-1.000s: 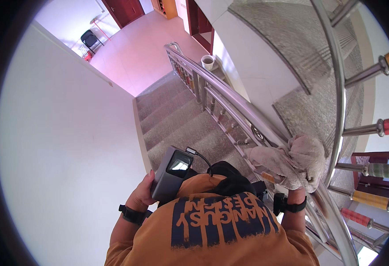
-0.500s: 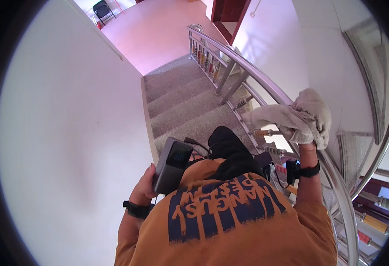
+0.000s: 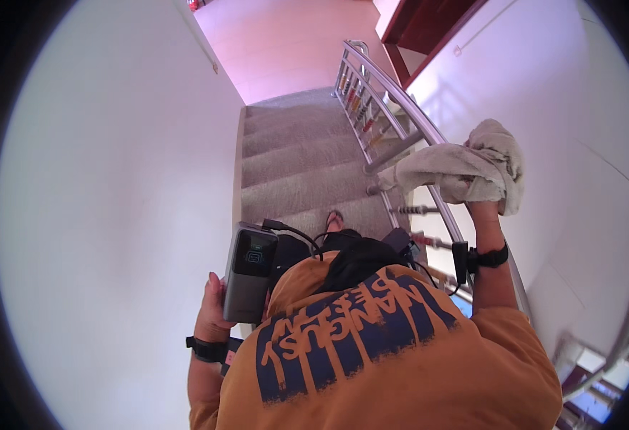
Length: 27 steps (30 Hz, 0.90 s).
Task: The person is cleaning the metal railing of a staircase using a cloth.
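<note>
My left hand (image 3: 215, 308) is closed round a grey power bank (image 3: 248, 287) with a small lit display and a black cable (image 3: 296, 231) plugged into its top end. A light grey-beige cloth (image 3: 497, 161) wraps my right hand (image 3: 480, 209) and hides its fingers; the hand rests over the metal handrail (image 3: 429, 129) of the staircase. One end of the cloth hangs to the left across the rail. Each wrist wears a black strap, and a small black device (image 3: 461, 261) sits on the right one.
Grey stone stairs (image 3: 296, 168) lead down ahead to a pinkish floor (image 3: 286, 43). A white wall (image 3: 113, 179) runs along the left. Colored balusters (image 3: 418, 210) fill the railing on the right. My foot (image 3: 334, 221) is on a step below. A dark red door frame (image 3: 422, 32) stands beyond.
I have moved down along the stairs, and my cloth-covered right hand has travelled along the handrail. The power bank in my left hand is turned more upright.
</note>
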Tool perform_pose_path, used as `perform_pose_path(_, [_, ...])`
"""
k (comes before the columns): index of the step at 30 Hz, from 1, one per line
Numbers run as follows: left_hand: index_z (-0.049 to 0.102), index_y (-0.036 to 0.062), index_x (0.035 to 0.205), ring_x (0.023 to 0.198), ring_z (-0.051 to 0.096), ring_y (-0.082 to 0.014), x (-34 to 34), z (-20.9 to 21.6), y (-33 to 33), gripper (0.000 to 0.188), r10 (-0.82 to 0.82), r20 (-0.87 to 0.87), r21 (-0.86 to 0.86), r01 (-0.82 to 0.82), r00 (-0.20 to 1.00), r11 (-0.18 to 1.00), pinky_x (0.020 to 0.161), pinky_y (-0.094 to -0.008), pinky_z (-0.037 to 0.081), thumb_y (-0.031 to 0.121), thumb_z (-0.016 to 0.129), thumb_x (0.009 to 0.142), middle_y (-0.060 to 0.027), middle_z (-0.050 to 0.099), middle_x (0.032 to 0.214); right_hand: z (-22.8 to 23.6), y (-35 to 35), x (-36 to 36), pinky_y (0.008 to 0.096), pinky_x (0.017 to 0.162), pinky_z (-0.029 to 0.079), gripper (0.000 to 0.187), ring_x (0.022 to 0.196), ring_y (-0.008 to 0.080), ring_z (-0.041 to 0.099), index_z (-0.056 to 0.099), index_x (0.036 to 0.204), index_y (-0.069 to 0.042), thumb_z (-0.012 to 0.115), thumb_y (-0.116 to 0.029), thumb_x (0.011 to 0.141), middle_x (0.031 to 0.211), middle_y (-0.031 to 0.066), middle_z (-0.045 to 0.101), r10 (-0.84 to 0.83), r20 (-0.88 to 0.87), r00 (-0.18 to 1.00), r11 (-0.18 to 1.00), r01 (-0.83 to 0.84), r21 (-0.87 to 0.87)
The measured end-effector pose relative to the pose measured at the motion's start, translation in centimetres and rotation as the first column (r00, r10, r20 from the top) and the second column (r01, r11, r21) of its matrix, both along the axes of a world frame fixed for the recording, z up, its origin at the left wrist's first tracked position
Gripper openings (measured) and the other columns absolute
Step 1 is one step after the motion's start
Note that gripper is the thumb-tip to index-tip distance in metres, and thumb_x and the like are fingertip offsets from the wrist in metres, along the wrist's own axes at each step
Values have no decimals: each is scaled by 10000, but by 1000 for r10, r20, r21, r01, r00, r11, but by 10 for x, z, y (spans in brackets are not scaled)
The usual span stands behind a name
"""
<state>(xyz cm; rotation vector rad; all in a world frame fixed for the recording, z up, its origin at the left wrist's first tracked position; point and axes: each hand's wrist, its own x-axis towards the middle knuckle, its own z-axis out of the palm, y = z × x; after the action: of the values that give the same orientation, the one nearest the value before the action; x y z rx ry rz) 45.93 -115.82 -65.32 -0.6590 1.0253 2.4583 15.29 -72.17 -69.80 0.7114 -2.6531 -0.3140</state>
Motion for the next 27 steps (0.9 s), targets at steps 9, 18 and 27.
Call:
perform_pose_path(9, [457, -4, 1181, 745, 608, -265, -136, -81, -6, 889, -187, 92, 11, 187, 978, 982, 640, -368, 518, 747, 217, 769, -181, 586, 932, -71, 1, -55, 381, 1045, 251, 517, 1215, 283, 372, 451, 1253, -97, 540, -335, 803, 1280, 127, 443, -169, 122, 978, 944, 196, -265])
perform_pose_path(18, [470, 3, 1184, 842, 596, -229, -168, -103, -41, 868, -210, 109, -100, 221, 972, 970, 717, -309, 495, 736, 247, 777, -166, 591, 956, -89, 30, -51, 364, 1067, 210, 558, 1256, 282, 307, 373, 1309, -105, 537, -304, 815, 1335, 119, 372, -397, 115, 911, 918, 391, 72])
perform_pose_path(27, [494, 2, 1141, 833, 593, -210, -149, -92, -97, 856, -249, 3, -118, 247, 969, 962, 726, -308, 488, 735, 241, 780, -148, 604, 903, -75, -21, -52, 380, 1031, 273, 533, 1193, 288, 393, 448, 1247, -81, 555, -349, 799, 1260, 140, 452, -282, -89, 955, 892, 227, -391])
